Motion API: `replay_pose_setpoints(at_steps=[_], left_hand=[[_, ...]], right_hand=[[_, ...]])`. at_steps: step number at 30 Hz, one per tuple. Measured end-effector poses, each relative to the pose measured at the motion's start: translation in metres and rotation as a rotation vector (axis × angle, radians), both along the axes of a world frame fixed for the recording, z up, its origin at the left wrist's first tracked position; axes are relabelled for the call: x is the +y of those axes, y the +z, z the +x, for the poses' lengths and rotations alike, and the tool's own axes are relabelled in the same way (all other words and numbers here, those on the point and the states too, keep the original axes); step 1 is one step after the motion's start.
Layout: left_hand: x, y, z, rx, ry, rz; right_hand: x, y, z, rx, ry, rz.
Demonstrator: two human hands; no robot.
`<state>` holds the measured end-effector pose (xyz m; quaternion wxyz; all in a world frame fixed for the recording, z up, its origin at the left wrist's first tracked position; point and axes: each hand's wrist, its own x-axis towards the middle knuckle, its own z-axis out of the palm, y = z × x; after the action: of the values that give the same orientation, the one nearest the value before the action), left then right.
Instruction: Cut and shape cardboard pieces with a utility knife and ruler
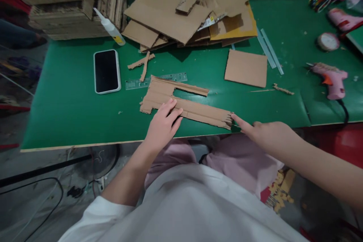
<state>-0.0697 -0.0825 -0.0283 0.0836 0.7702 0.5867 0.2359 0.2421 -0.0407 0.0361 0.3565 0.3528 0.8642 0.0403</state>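
An irregular cardboard piece [204,112] with a cut-out lies near the front edge of the green table. My left hand [164,123] rests flat on it, fingers apart, holding nothing. At its frayed right end is my right hand [256,129], index finger stretched toward the corner and the other fingers curled. A thin blade-like tool [236,126] juts from under that hand; its handle is hidden in the fingers. Behind the cardboard lies a clear ruler [133,84], partly covered by crossed cardboard scraps [145,66].
Around the green table [70,121] are a phone [107,71], a glue bottle [110,28], stacked cardboard [65,19], loose sheets [167,15], a square cardboard piece [246,68], clear strips [268,49], a pink glue gun [331,79] with a cable and a tape roll [328,41].
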Motion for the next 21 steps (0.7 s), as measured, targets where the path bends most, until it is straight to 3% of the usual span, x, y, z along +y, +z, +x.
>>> replay_pose_setpoints(at_steps=[5, 11, 15, 18, 21], left_hand=[[0.000, -0.001, 0.000, 0.011, -0.009, 0.013], [0.002, 0.005, -0.003, 0.061, -0.044, -0.015], [0.018, 0.015, -0.014, 0.157, -0.169, -0.072], [0.036, 0.020, -0.023, 0.243, -0.309, -0.111], [0.050, 0.021, -0.025, 0.296, -0.389, -0.121]], right_hand=[[-0.004, -0.003, 0.016, 0.002, -0.004, 0.020], [-0.002, 0.008, 0.039, 0.050, -0.016, 0.054], [0.015, 0.015, 0.047, 0.142, -0.182, 0.197], [0.030, 0.008, 0.038, 0.204, -0.265, 0.251], [0.042, -0.011, 0.028, 0.221, -0.264, 0.324]])
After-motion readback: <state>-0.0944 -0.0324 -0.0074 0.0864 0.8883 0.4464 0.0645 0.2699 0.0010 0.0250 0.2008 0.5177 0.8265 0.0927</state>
